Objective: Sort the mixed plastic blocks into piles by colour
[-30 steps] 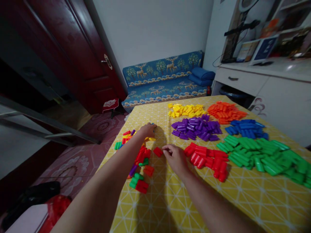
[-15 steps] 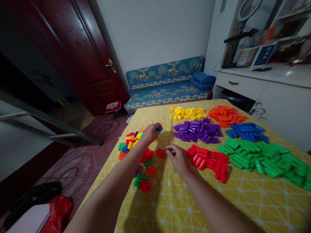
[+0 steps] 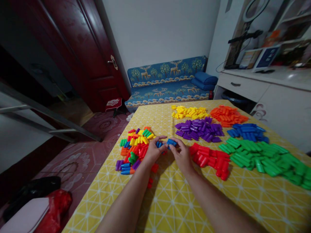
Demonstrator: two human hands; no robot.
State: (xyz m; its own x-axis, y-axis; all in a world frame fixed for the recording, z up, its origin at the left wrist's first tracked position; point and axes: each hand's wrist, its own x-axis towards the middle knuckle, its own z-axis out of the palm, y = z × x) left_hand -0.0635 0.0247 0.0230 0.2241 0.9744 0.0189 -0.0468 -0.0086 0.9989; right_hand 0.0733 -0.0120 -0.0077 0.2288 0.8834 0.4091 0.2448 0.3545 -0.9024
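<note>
My left hand (image 3: 153,151) pinches a small blue plastic building piece (image 3: 159,144) over the middle of the table. Close beside it, my right hand (image 3: 182,155) is closed on another blue plastic piece (image 3: 171,142), gripped between thumb and fingers. Both hands nearly meet; whether the two pieces touch is hard to make out. Left of my left hand lies a mixed heap of coloured pieces (image 3: 138,139). A pile of red pieces (image 3: 210,158) begins just right of my right hand. Part of another red piece shows beneath my hands.
Sorted piles of purple (image 3: 199,129), yellow (image 3: 190,112), orange (image 3: 228,115), blue (image 3: 249,132) and green pieces (image 3: 264,157) spread over the right side of the yellow patterned tablecloth (image 3: 170,200). Behind the table stands a blue sofa (image 3: 167,82); a white cabinet (image 3: 279,103) is at right.
My left hand has come from the mixed heap's far side toward me and right, bringing blue pieces to my right hand. My right hand now grips a blue piece.
</note>
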